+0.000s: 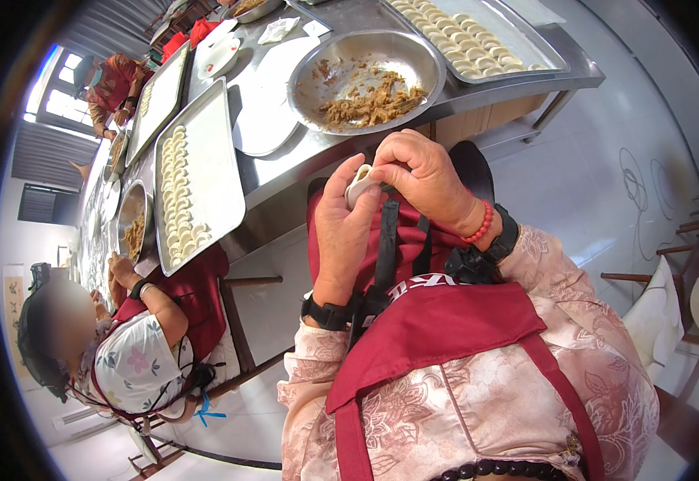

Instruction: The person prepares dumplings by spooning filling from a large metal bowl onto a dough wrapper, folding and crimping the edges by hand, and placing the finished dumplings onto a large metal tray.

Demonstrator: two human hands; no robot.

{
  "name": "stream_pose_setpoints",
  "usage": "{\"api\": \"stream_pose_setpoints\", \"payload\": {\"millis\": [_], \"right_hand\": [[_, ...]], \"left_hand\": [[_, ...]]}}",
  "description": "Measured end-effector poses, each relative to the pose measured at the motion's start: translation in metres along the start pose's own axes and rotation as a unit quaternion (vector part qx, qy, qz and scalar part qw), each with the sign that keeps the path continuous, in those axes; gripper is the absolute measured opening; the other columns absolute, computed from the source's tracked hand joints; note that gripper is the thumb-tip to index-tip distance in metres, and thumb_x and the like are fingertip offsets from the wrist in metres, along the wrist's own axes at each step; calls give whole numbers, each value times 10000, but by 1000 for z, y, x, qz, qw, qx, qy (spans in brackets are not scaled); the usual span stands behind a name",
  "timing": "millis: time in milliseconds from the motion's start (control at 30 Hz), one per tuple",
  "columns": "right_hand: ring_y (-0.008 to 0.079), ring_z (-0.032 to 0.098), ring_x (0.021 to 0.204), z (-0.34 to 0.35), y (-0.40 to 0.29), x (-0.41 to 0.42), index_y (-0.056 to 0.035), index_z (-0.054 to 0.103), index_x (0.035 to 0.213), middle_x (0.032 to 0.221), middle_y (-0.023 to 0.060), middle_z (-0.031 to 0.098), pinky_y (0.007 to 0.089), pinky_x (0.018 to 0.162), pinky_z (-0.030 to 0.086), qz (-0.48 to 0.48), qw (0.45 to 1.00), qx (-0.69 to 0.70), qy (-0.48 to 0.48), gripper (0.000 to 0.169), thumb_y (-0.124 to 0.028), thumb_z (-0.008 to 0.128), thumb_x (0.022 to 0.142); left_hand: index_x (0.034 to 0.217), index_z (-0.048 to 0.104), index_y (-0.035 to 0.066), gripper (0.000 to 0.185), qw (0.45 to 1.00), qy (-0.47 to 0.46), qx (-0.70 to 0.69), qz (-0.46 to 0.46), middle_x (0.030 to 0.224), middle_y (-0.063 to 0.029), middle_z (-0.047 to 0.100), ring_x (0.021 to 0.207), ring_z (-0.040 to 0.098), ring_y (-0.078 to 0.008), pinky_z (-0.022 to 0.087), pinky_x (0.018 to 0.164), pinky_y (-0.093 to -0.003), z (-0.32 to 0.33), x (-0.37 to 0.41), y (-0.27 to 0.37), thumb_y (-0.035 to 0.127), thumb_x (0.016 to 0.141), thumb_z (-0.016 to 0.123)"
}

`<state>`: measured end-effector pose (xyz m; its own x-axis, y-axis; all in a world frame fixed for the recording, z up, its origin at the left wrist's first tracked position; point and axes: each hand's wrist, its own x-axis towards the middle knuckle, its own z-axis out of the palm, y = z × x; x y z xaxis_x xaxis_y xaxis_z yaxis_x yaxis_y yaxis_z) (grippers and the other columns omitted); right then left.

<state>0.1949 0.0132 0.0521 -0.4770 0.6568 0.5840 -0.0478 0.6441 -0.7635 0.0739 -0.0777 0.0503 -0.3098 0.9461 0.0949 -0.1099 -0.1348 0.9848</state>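
Between my two hands is a partly folded dumpling (360, 185), its pale wrapper bent around a bit of brown filling that shows at the top. My left hand (347, 222) cradles it between thumb and fingers. The thumb and forefinger of my right hand (424, 177) pinch the wrapper's edge on the near right side. Both hands are over my lap, just off the table edge. Beyond them on the table stands a wide steel bowl (349, 72) with brown minced filling (373, 103) and a utensil partly sunk in it.
A metal tray of dumplings (551, 60) stands at the back right of the steel table (476, 99). White round boards (265, 129) lie left of the bowl. Another tray (214, 156) holds dumpling rows beside a seated co-worker (139, 355). A second person (112, 90) works farther off.
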Motion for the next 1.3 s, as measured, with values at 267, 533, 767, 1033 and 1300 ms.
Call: {"api": "stream_pose_setpoints", "payload": {"millis": [267,533,767,1033,1300], "right_hand": [[232,530,727,2,-11,-1,-49,570,728,744,57,564,316,644,440,85,993,76,20,116,-99,674,714],[230,525,733,1,0,0,-55,565,739,736,49,549,329,653,444,-42,998,-52,-13,143,-118,685,693],[243,527,725,2,1,-2,-55,562,727,719,54,551,338,648,443,-11,999,-8,-37,128,-113,672,698],[235,525,713,2,2,-4,-53,580,746,714,54,557,329,644,438,-2,1000,-17,21,123,-135,668,722],[230,524,718,3,4,-2,-66,592,756,745,39,563,325,642,441,-34,998,-49,-9,134,-154,681,710]], "left_hand": [[1225,485,-14,372,999,14,19,22,1020,-64,600,858,580,-91,487,742,-219,2,-2,-1,50,868,566],[1226,505,3,391,989,-15,144,31,924,-32,633,818,577,-58,474,725,-198,3,-2,1,10,840,564],[1287,411,-19,468,996,-23,81,14,1025,-83,601,862,589,-105,487,744,-221,2,-2,-1,9,841,551],[1260,422,-41,421,999,-2,-49,-17,1026,-93,598,858,589,-120,489,746,-226,0,-3,0,53,872,555],[1184,533,-6,318,993,12,112,16,935,-72,636,810,600,-115,475,712,-226,-3,-2,-4,40,869,554]]}}
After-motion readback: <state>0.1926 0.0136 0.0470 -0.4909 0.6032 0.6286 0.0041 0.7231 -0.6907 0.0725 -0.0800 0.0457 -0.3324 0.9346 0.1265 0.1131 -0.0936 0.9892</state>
